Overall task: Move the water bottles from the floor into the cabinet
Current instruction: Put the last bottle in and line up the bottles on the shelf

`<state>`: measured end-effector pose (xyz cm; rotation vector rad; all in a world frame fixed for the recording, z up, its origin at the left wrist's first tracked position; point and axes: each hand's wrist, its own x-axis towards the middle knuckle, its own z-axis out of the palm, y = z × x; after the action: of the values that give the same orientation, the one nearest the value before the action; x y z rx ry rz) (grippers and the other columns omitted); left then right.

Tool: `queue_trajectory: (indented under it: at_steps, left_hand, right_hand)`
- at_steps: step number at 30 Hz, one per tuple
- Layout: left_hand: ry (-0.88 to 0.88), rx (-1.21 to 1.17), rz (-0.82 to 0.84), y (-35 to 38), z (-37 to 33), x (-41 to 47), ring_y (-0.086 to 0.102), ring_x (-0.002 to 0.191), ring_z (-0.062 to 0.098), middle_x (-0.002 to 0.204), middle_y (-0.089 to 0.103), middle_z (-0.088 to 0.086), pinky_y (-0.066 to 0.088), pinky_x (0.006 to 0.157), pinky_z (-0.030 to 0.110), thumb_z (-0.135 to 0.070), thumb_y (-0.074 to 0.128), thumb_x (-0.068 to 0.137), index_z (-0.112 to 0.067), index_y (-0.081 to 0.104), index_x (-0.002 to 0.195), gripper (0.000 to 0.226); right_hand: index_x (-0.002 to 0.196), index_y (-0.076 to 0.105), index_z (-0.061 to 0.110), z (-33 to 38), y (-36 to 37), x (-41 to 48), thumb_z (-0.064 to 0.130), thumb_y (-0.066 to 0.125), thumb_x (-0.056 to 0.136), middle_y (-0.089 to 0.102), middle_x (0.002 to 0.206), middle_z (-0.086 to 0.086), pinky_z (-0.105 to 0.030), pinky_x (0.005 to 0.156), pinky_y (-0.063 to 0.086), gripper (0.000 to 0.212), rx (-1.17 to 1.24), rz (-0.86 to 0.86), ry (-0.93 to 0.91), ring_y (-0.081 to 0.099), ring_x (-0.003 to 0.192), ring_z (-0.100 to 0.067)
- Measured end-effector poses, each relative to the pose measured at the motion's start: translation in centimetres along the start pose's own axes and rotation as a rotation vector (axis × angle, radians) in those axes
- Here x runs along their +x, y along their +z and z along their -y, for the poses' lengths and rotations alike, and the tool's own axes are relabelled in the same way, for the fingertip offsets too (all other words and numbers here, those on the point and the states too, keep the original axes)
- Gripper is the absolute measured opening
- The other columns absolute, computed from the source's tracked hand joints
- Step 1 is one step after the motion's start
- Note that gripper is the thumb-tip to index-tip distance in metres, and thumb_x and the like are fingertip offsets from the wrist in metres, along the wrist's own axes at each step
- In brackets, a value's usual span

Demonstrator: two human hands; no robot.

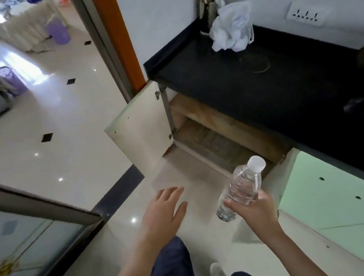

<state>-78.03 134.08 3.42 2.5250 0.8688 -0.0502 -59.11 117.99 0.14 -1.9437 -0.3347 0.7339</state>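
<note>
My right hand (256, 213) grips a clear plastic water bottle (241, 187) with a white cap, tilted with the cap toward the cabinet. The cabinet (215, 142) under the black counter stands open; its cream door (142, 132) swings out to the left. A wooden shelf and a worn wooden bottom show inside, with no bottles visible there. My left hand (164, 211) hovers over the floor just left of the bottle, fingers apart, holding nothing. No other bottles are in view on the floor.
The black countertop (286, 78) carries a crumpled white plastic bag (231, 29) and a utensil holder (210, 11). A pale green cabinet door with a handle (353, 201) is at right. A glass sliding door frame (35, 209) lies at left. My legs are below.
</note>
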Motion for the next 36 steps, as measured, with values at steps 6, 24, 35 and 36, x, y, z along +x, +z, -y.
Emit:
queue_trajectory:
  at_steps: [6,24,35,36]
  left_hand:
    - [0.207,0.021,0.169,-1.8,6.6,9.5,0.04,0.133,0.015,0.144,0.049,-0.007,0.032,0.107,0.026,-0.056,0.015,0.092,-0.021,0.045,0.144,0.07]
    - [0.55,0.095,0.054,8.1,21.6,34.8,0.054,0.121,0.027,0.13,0.06,0.003,0.049,0.096,0.041,-0.041,0.036,0.099,-0.014,0.053,0.137,0.049]
    - [0.742,0.149,-0.001,37.6,32.8,51.3,0.059,0.118,0.029,0.132,0.061,0.005,0.05,0.098,0.038,-0.039,0.04,0.096,-0.016,0.055,0.136,0.049]
    - [0.765,0.152,-0.029,39.5,33.3,52.9,0.061,0.116,0.027,0.129,0.063,0.004,0.051,0.095,0.035,-0.04,0.039,0.096,-0.016,0.056,0.134,0.048]
  right_hand:
    - [0.104,0.066,0.024,0.5,5.4,3.2,0.038,0.088,0.053,0.074,0.088,0.007,-0.02,0.064,0.051,0.057,0.016,-0.201,0.128,0.071,0.081,-0.01]
    - [0.092,0.071,0.021,-5.6,20.8,23.5,0.02,0.09,0.063,0.074,0.076,0.011,-0.007,0.056,0.046,0.035,0.028,-0.335,0.197,0.067,0.069,0.005]
    - [0.093,0.068,0.023,-31.2,27.1,41.7,0.007,0.091,0.063,0.07,0.075,0.031,-0.002,0.059,0.046,0.041,0.084,-0.356,0.103,0.065,0.071,0.013]
    - [0.095,0.069,0.02,-33.3,27.2,43.2,0.006,0.092,0.062,0.07,0.075,0.032,-0.002,0.059,0.045,0.042,0.07,-0.359,0.089,0.066,0.072,0.013]
